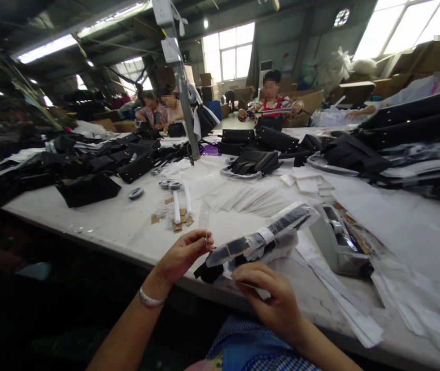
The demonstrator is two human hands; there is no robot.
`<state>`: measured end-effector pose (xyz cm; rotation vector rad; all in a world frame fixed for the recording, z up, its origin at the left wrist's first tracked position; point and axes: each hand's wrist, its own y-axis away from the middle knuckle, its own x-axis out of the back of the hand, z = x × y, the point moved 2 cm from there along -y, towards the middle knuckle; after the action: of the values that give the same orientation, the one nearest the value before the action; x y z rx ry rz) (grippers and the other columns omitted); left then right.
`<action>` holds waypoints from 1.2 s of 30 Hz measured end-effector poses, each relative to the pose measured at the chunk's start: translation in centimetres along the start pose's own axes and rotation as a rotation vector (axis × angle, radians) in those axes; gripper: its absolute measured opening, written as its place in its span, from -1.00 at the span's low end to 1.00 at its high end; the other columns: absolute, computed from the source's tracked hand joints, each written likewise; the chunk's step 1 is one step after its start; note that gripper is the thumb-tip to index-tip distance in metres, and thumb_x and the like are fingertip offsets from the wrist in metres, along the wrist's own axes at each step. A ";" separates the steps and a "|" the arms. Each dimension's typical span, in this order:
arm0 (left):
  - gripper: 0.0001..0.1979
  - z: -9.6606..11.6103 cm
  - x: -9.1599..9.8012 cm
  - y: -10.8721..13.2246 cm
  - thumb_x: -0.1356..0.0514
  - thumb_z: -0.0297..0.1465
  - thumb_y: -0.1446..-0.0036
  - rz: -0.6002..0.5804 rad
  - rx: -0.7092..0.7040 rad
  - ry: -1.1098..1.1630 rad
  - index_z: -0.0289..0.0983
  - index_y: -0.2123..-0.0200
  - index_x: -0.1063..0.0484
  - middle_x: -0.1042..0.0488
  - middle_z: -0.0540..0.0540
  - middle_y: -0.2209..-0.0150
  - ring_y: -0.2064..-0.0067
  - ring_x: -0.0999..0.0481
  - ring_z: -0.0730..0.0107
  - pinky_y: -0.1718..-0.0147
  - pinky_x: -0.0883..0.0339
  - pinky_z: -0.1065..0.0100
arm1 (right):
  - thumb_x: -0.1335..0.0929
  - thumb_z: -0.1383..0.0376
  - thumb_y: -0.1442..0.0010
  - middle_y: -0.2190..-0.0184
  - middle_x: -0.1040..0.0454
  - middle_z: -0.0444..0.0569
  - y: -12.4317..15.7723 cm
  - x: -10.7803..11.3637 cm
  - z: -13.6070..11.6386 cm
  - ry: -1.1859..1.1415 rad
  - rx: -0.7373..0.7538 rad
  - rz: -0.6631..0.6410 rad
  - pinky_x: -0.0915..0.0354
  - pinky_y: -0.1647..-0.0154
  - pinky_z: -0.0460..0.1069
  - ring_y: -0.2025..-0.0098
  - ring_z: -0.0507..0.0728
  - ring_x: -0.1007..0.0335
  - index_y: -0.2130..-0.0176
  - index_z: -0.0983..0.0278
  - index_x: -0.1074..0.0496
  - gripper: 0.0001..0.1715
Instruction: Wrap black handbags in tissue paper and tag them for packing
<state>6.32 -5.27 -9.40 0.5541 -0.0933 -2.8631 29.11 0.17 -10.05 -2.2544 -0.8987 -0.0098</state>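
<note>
My left hand (184,253) is closed, thumb and fingertips pinched together over the front of the table. What it pinches is too small to make out; a thin clear strip (204,216) shows just beyond the fingertips. Between my hands and farther right lies a black strap (239,246) in clear plastic wrapping with a white band around it. Black material shows beneath its near end. My right hand (268,293) is curled shut beside the wrapping's near edge. Its fingertips are partly hidden, and I cannot tell what is in them.
A grey tape dispenser (338,242) stands at the right near white paper strips (343,304). White sheets (254,198) spread across the table's middle. Small brown pieces (179,221) and grey rolls (135,194) lie left. Black bags (88,189) pile around a post (185,87); several people work beyond.
</note>
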 end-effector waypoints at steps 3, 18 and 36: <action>-0.66 -0.9 -0.1 -0.3 -0.45 -0.28 0.02 -0.004 0.037 -0.034 -0.33 0.19 -0.60 -0.47 -0.02 0.48 0.46 -0.39 0.55 0.39 -0.31 0.48 | -0.33 0.48 -0.26 0.12 -0.58 -0.01 -1.4 -0.7 -0.5 0.016 0.146 -0.125 -0.46 0.05 -0.01 0.09 0.12 -0.53 -0.03 0.14 -0.48 -0.60; -0.54 0.5 -1.8 0.9 -0.48 -0.16 0.13 0.163 -0.226 -0.217 -0.25 0.20 -0.50 -0.48 0.01 0.36 0.50 -0.35 0.56 0.51 -0.23 0.48 | -0.33 0.43 -0.29 -0.32 -0.24 0.01 -4.4 -2.4 -0.4 0.489 0.033 -0.018 -0.49 -0.06 0.02 -0.08 0.20 -0.49 -0.38 0.01 -0.07 -0.20; -0.21 -0.6 -0.7 2.3 -0.51 -0.20 0.19 0.070 -0.176 -0.378 -0.22 -0.12 -0.35 -0.34 0.03 0.32 0.41 -0.26 0.55 0.41 -0.17 0.44 | -0.41 0.36 -0.26 0.05 -0.58 0.00 -2.4 -1.7 1.5 0.365 0.116 0.123 -0.51 0.10 -0.02 0.13 0.17 -0.58 -0.21 0.12 -0.36 -0.45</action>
<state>7.65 -7.40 -9.48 -0.0268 0.0767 -2.8322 26.01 1.33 -10.15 -2.1032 -0.5512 -0.2962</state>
